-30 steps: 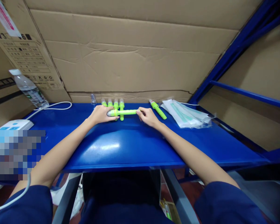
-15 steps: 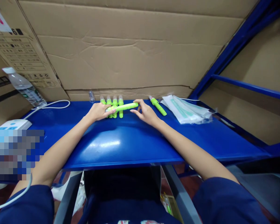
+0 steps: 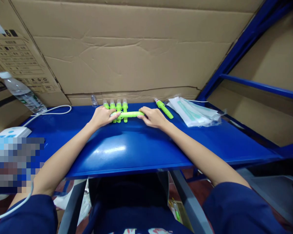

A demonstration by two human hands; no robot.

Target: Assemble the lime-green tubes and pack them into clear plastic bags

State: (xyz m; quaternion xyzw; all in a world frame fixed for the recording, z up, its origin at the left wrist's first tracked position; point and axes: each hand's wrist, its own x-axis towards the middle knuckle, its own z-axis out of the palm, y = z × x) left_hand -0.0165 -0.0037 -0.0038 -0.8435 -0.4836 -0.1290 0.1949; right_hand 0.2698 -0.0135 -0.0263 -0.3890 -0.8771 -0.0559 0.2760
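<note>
A lime-green stick with a ribbed-looking body is held level just above the blue table. My left hand is closed round its left end and hides most of that tip. At the other end, the fingers of my right hand pinch the stick. Behind it, several matching green sticks with clear tips lie side by side, partly covered by my left hand and the held stick. A small clear cap stands left of that row. To the right of my right hand lies another green stick, slanted.
Flat clear plastic bags lie on the blue table at the right. A water bottle, a white cable and a white power strip are at the left. Cardboard walls the back.
My right hand has closed on the right end of the stick, its fingers having been parted there before. The stick has come down slightly to level. The view has shifted slightly.
</note>
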